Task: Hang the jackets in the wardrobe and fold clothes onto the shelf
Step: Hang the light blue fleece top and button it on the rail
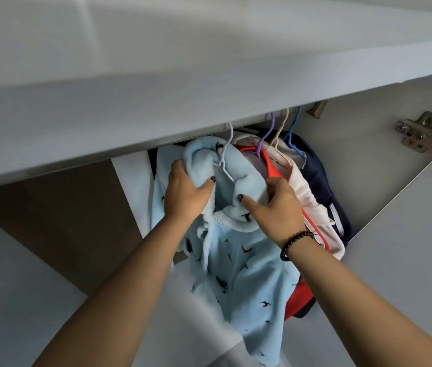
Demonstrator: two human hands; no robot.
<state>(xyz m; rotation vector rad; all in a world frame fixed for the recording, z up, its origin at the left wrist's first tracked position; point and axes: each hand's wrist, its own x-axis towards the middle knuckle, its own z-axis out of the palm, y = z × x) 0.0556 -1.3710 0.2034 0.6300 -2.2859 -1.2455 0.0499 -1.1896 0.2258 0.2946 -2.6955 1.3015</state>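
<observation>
A light blue fleece jacket [249, 274] printed with small dark birds hangs on a pale lilac hanger [225, 154] inside the wardrobe. My left hand [185, 192] grips the jacket's left shoulder, thumb curled into the fabric. My right hand [278, 205] holds the right side of the collar, thumb pressed on the fleece. The hanger's hook reaches up under the shelf; the rail itself is hidden. To the right hang a red jacket [273, 168], a pale pink garment [307, 197] and a navy one [323, 181].
A thick white shelf board [209, 83] runs across above the clothes. Purple [269, 133], beige [281, 133] and blue hangers [293, 136] crowd the right. The open wardrobe door [408, 260] with metal hinges [421, 131] stands at right. A white side panel [132, 181] is left of the jacket.
</observation>
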